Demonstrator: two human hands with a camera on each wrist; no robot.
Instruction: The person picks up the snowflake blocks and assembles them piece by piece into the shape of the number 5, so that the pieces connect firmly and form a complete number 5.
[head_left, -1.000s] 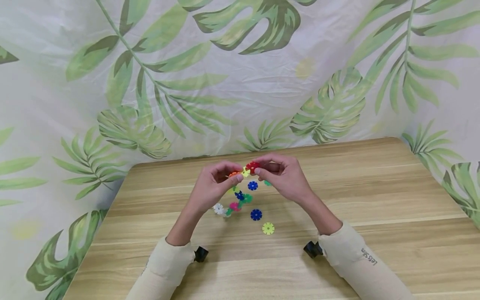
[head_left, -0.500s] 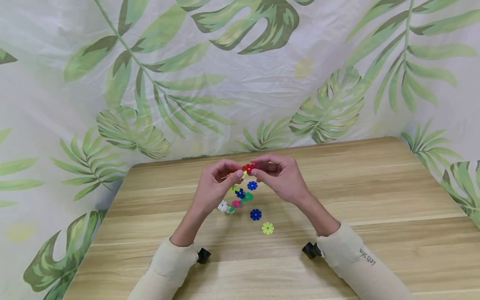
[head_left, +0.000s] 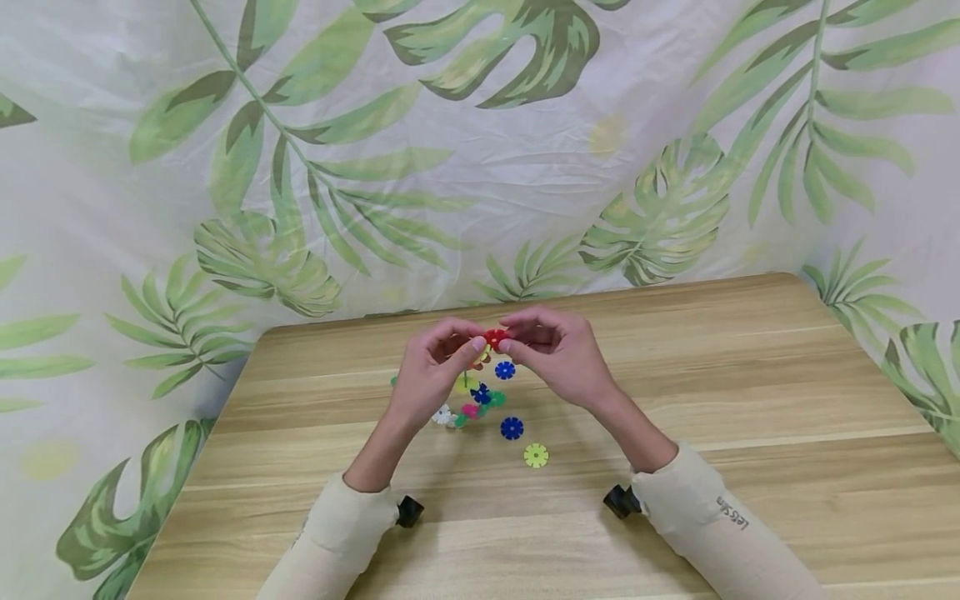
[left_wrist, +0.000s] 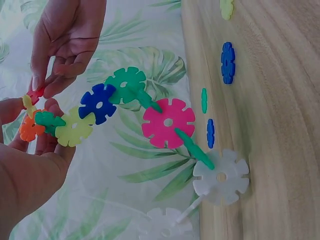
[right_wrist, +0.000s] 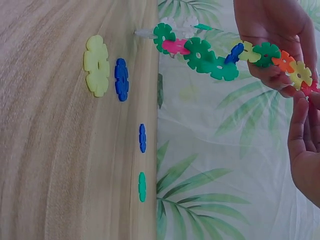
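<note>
A chain of slotted plastic snowflake discs hangs from my left hand (head_left: 427, 375), whose thumb and fingers pinch it near its upper end, by the orange disc (left_wrist: 31, 126) and a yellow disc (right_wrist: 301, 74). Between finger and thumb, my right hand (head_left: 566, 354) holds a red disc (head_left: 496, 339) right at that yellow disc. How deep their slots interlock cannot be told. Down the chain come green and yellow discs, a dark blue disc (left_wrist: 97, 103), more green, a pink disc (left_wrist: 168, 122) and white discs (left_wrist: 221, 176) at the low end.
Loose discs lie on the wooden table (head_left: 712, 375): a yellow disc (head_left: 536, 456) and a blue disc (head_left: 512, 428) in front, another blue disc (head_left: 506, 370) behind, and a green disc (right_wrist: 142, 187). A leaf-patterned cloth (head_left: 517, 192) hangs behind the table.
The red disc has moved slightly left onto the yellow end disc, and my hands have drawn closer together. The hanging chain has swayed a little. The loose discs lie as before.
</note>
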